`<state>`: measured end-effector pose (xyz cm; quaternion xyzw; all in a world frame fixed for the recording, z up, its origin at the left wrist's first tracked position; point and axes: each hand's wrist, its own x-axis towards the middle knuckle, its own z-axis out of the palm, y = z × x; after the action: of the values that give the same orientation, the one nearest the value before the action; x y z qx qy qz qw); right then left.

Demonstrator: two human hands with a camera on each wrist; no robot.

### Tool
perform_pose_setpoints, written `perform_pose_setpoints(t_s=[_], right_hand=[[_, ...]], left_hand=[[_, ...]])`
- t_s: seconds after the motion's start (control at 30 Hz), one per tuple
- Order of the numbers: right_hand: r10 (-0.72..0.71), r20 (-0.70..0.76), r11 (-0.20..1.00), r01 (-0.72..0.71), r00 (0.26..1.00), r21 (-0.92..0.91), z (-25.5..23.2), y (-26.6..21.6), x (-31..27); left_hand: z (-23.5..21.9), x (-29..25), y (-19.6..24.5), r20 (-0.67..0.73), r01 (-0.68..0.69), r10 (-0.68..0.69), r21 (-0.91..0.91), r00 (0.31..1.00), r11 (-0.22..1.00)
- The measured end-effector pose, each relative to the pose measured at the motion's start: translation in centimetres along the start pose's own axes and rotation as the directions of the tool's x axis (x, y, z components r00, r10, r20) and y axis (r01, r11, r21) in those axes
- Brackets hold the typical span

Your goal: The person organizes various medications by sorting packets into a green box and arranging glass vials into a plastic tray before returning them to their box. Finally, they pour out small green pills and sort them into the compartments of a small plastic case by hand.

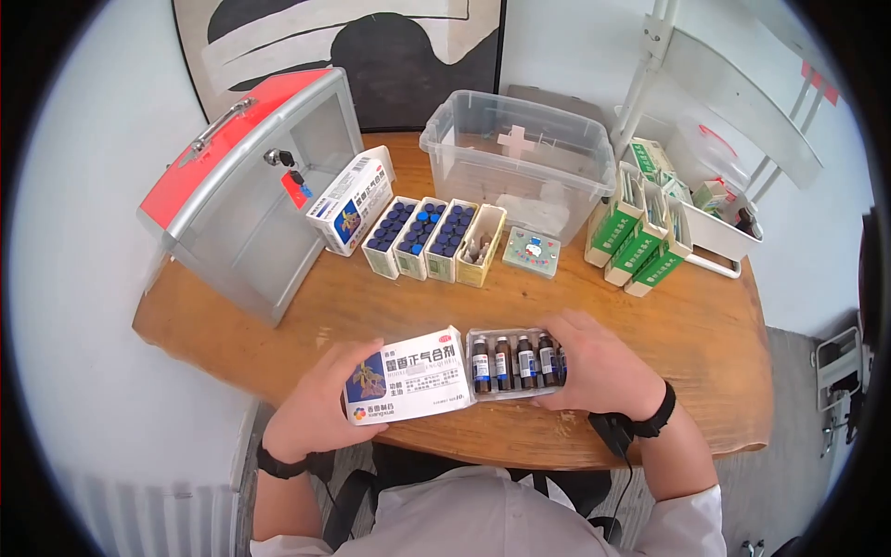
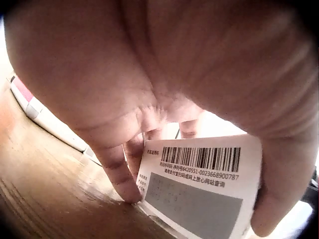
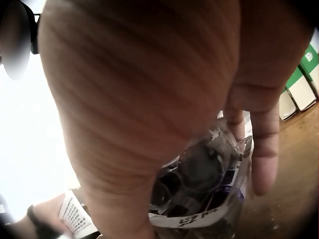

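My left hand (image 1: 314,395) grips a white medicine box (image 1: 408,376) by its left end, thumb at the near side and fingers at the far side. In the left wrist view the box end (image 2: 199,191), with a barcode and a grey panel, sits between the fingers and thumb. From the right end of the box a clear plastic tray (image 1: 512,395) sticks out, holding several small brown bottles (image 1: 502,362) with dark caps. My right hand (image 1: 603,362) holds the tray's outer end. The right wrist view shows the tray (image 3: 199,219) between thumb and fingers. The tray's left part is hidden by the box.
Behind stand a second white medicine box (image 1: 353,204), several open cartons (image 1: 436,269), a small decorated case (image 1: 532,252) and a clear bin (image 1: 520,186). A red-topped metal case (image 1: 251,186) stands left; green boxes (image 1: 640,241) and a white rack (image 1: 719,241) are at right.
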<state>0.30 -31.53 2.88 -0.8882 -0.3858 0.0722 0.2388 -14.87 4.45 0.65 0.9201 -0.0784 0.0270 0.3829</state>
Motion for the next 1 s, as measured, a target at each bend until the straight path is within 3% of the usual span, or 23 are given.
perform_pose_setpoints(t_s=[0.2, 0.27, 0.33, 0.5, 0.57, 0.8, 0.87, 1.0], right_hand=[[0.039, 0.044, 0.997, -0.042, 0.998, 0.058, -0.4, -0.5, -1.1], [-0.005, 0.035, 0.998, 0.007, 0.999, -0.057, 0.2, -0.7, -1.3], [0.019, 0.053, 0.999, -0.017, 0.998, -0.049, 0.5, -0.4, -1.3], [-0.037, 0.097, 0.999, 0.039, 0.995, -0.014, 0.2, -0.2, -1.7], [-0.045, 0.084, 0.999, 0.045, 0.995, 0.0, 0.5, -0.3, -1.8], [0.024, 0.006, 0.998, -0.024, 1.0, 0.05, 1.6, 1.0, -1.8], [-0.017, 0.06, 0.998, 0.013, 0.998, 0.065, 1.3, 0.6, -1.8], [-0.098, 0.033, 0.992, 0.094, 0.995, 0.086, 1.7, -0.4, -1.7]], left_hand=[[0.0, 0.6, 0.4, 0.052, -0.021, 0.02, 0.036, 0.998, 0.999], [0.7, 1.4, 0.4, 0.061, -0.067, 0.063, 0.056, 0.996, 0.996], [1.0, 1.8, 0.4, 0.071, -0.107, 0.102, 0.07, 0.992, 0.992], [0.5, 1.9, -0.1, 0.099, -0.041, 0.044, -0.028, 0.994, 0.999], [0.6, 1.9, 0.2, 0.11, -0.048, 0.047, 0.011, 0.993, 0.999], [-0.2, 1.6, 0.2, 0.16, -0.042, 0.045, -0.02, 0.986, 0.999], [0.3, 1.5, 0.2, 0.166, -0.028, 0.033, -0.029, 0.986, 0.999], [0.6, 2.3, 0.4, 0.147, -0.053, 0.053, -0.008, 0.988, 0.999]])
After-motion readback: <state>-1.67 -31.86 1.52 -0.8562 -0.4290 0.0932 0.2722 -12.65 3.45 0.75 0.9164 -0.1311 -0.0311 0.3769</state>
